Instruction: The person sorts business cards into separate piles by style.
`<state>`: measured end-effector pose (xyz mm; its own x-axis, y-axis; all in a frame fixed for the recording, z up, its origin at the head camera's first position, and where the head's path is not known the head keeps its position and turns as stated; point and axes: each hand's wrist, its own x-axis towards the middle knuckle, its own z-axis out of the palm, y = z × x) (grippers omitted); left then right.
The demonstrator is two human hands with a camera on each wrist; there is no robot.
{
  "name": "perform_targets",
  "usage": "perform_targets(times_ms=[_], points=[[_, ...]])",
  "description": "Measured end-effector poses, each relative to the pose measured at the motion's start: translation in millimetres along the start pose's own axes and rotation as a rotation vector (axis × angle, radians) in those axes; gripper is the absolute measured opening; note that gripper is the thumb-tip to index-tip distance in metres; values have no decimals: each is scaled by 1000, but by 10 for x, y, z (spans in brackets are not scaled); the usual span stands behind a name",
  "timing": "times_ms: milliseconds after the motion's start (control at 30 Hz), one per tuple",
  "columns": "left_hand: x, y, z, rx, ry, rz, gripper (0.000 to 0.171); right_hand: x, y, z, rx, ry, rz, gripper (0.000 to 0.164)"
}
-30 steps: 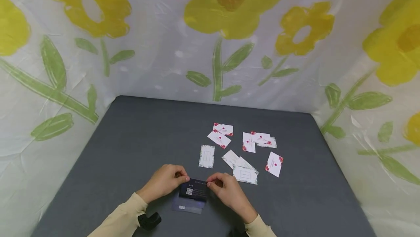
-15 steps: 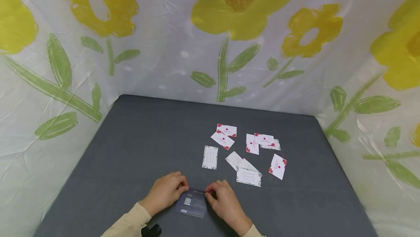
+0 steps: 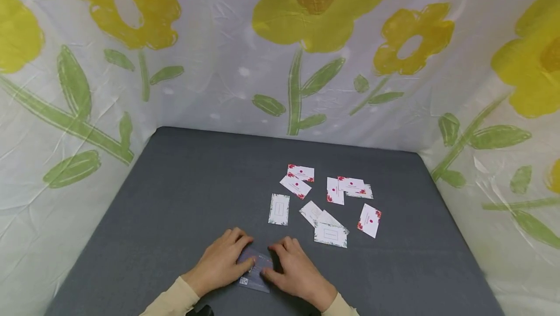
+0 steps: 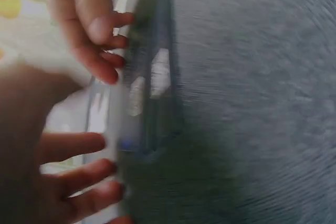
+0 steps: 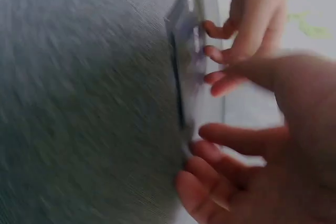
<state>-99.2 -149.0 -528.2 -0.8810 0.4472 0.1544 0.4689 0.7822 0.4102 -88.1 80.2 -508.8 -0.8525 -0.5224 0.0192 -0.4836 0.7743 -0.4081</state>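
Where dark cards lie, hands alongside, spread

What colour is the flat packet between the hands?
The packet is dusky blue with a whitish printed square; the head view shows it best.

Between the fingers, bluish cards look like thin, smooth plastic, with a glossy gleam in the right wrist view. Beneath the fingers, the table looks covered in matt cloth, finely textured up close. Beyond them, white cards look like smooth paper. Behind the fingers, the sleeves look like matt cloth. Farthest from the fingers, the curtain looks like thin, creased plastic with a slight sheen.
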Motion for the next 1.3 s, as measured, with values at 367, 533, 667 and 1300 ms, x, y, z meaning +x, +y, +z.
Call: perform_targets(times_ms=[367,533,667,1300], points=[[-89,38,-83,97,-148,109,66,2,-26,-12,-173,-125,-85,65],[-97,40,-41,109,-96,118,61,47,-6,-13,-153,-110,-86,58],[-99,32,-14,98,-96,103,61,71,8,-21,-133,-107,-92,57],[-201,173,13,-97,-96,-72,80,-146,-73,-147,64,-170,22,74]])
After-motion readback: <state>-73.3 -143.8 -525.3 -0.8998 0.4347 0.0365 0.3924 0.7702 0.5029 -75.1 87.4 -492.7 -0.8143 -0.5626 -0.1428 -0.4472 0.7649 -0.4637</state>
